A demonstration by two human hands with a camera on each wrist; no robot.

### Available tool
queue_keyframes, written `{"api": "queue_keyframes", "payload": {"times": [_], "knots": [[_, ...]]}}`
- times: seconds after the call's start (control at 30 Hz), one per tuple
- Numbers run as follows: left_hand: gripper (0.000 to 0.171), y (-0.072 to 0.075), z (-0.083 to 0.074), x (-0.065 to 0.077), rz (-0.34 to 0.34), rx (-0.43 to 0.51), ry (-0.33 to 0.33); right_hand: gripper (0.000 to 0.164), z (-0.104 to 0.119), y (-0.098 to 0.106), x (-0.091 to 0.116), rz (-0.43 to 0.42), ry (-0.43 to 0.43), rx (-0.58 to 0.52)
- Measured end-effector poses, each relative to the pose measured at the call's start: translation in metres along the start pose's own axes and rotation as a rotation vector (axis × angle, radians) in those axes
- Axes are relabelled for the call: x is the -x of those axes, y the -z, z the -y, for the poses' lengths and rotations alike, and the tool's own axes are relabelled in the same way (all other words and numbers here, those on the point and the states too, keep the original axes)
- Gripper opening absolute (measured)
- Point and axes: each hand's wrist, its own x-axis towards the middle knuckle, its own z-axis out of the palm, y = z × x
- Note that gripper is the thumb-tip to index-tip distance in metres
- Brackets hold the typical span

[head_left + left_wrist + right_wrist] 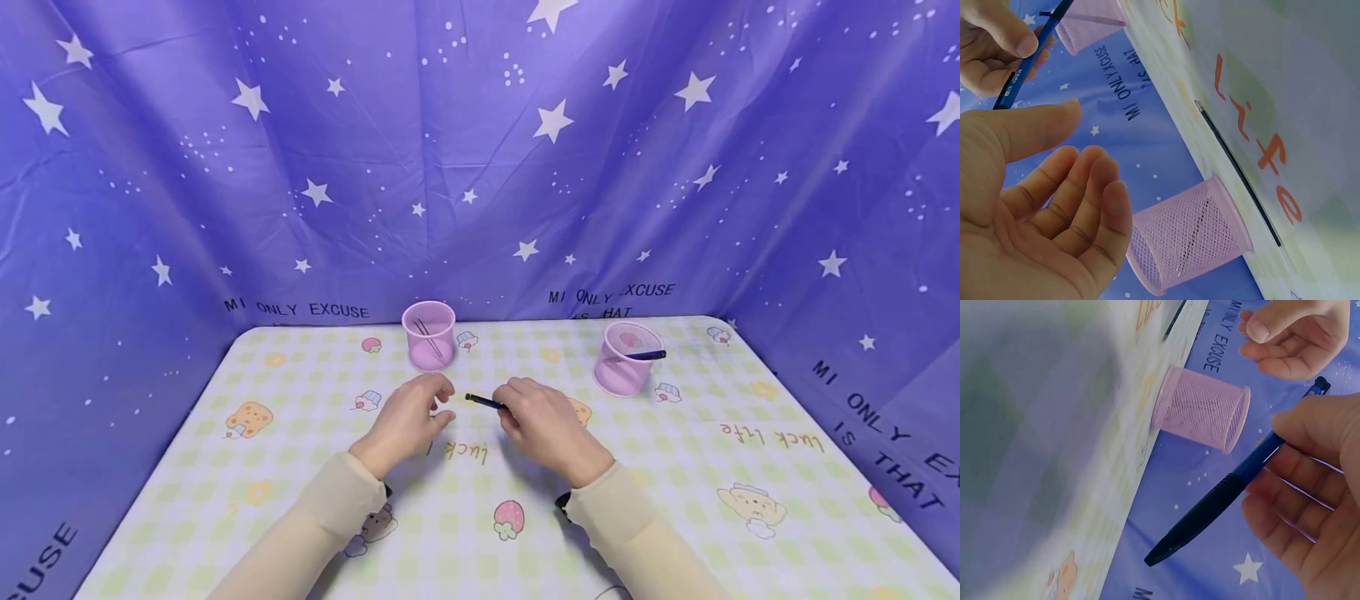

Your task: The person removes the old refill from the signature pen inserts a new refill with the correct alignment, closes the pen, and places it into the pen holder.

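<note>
My right hand (542, 421) pinches a dark blue pen (1244, 475) between thumb and fingers. One end of the pen (486, 402) points toward my left hand (408, 421); its dark grip section (1194, 528) shows in the right wrist view. The left hand (1054, 206) is empty, palm visible, fingers loosely bent, a short gap from the pen (1025, 72). Below it on the tablecloth lies a thin black pen refill (1239, 172) with a pointed metal tip, hidden behind the left hand in the head view.
A pink mesh cup (429, 354) at the back holds thin dark sticks resembling refills. Another pink mesh cup (621, 379) stands farther right, with a dark pen (647, 356) leaning out over its rim. A starry purple curtain (480, 167) hangs behind the checked tablecloth (675, 467).
</note>
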Motion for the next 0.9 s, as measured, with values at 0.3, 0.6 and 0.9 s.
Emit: {"api": "queue_keyframes", "payload": {"times": [0.3,0.6,0.9], "knots": [[0.027,-0.007,-0.007,-0.009,0.016,0.018,-0.013,0.01,-0.014,0.013,0.008,-0.031,-0.048,0.015],[0.027,-0.013,-0.015,-0.022,0.038,0.034,-0.028,0.009,-0.028,0.023,0.013,-0.073,-0.072,-0.004],[0.027,-0.021,-0.024,-0.036,0.057,0.042,-0.062,0.009,-0.041,0.033,0.022,-0.07,-0.118,-0.002]]}}
